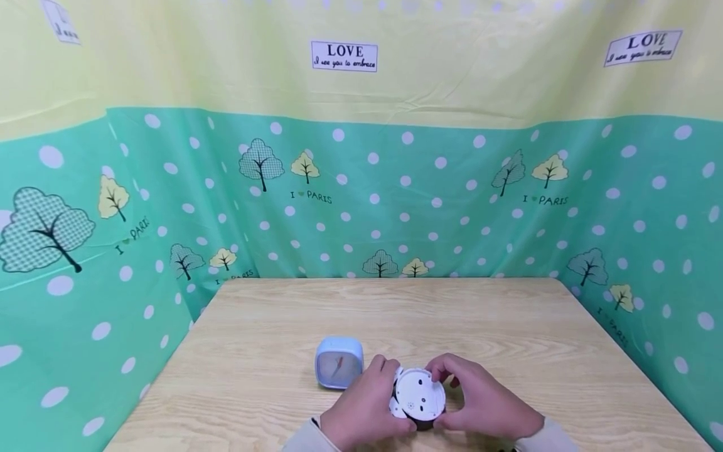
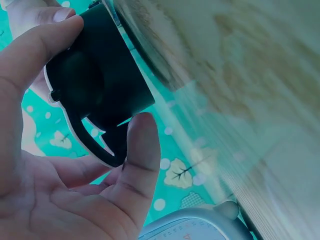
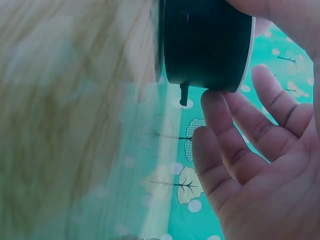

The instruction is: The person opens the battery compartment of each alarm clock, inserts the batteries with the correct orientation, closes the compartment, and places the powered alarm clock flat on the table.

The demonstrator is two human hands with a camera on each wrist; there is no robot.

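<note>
A small round clock (image 1: 419,392) is between my two hands, its white back with small dark slots and a cluster of holes turned up. Deep black sides (image 2: 102,65) show in the left wrist view, with a looped black part low on them. My left hand (image 1: 367,405) grips its left edge, thumb on one side and fingers by the loop. Around the right edge, my right hand (image 1: 482,398) holds it between thumb and fingers. A small black peg (image 3: 184,95) sticks out of the side in the right wrist view. The clock's front is hidden.
A light blue square clock (image 1: 339,363) with rounded corners stands just left of my left hand, its dial facing me. Both are on a wood-grain table (image 1: 271,314). A green and yellow printed curtain (image 1: 395,169) surrounds the table's back and sides.
</note>
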